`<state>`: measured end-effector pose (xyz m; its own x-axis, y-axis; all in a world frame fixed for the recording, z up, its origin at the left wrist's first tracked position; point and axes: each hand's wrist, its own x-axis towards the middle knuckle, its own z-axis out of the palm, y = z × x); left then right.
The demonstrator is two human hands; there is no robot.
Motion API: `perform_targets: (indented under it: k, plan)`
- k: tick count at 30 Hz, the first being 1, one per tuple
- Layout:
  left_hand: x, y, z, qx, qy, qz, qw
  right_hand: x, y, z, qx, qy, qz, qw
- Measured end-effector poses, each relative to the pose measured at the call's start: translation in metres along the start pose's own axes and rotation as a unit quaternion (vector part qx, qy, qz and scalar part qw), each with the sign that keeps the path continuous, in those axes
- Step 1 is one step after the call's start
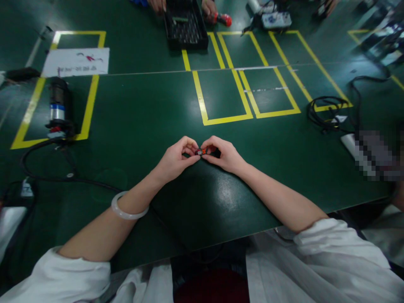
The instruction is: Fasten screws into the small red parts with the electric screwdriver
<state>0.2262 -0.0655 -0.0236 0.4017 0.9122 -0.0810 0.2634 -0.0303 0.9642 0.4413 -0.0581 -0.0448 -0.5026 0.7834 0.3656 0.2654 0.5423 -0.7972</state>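
A small part [200, 152], red and dark with a bit of metal, is pinched between both my hands over the middle of the green table [142, 126]. My left hand [176, 160] grips its left end with thumb and fingertips, a pale bangle on that wrist. My right hand [222, 155] pinches its right end, fingers curled. Both forearms rest on the table, and white sleeves show at the bottom.
A black cylindrical motor [57, 110] with a cable lies at the left inside yellow tape. A white paper [76, 62] lies behind it. A black tray [185, 25] and another person's hands [209, 7] are at the far edge. Coiled black cables [326, 111] lie at the right.
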Motion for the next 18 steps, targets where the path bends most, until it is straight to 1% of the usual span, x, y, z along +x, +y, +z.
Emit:
perform_targets:
  k: [6, 12, 18]
  plan:
    - [-0.0006, 0.0015, -0.0005, 0.011, -0.006, 0.000, 1.000, -0.0002, 0.0002, -0.0001, -0.005, 0.002, -0.001, 1.000]
    - [-0.0007, 0.0007, -0.0018, 0.013, -0.005, -0.001, 1.000, 0.0003, -0.0002, -0.0016, -0.014, -0.006, 0.025, 1.000]
    - [-0.0009, 0.0009, -0.0021, 0.037, -0.014, -0.002, 0.999, 0.0009, -0.0020, -0.0022, -0.004, 0.000, 0.018, 1.000]
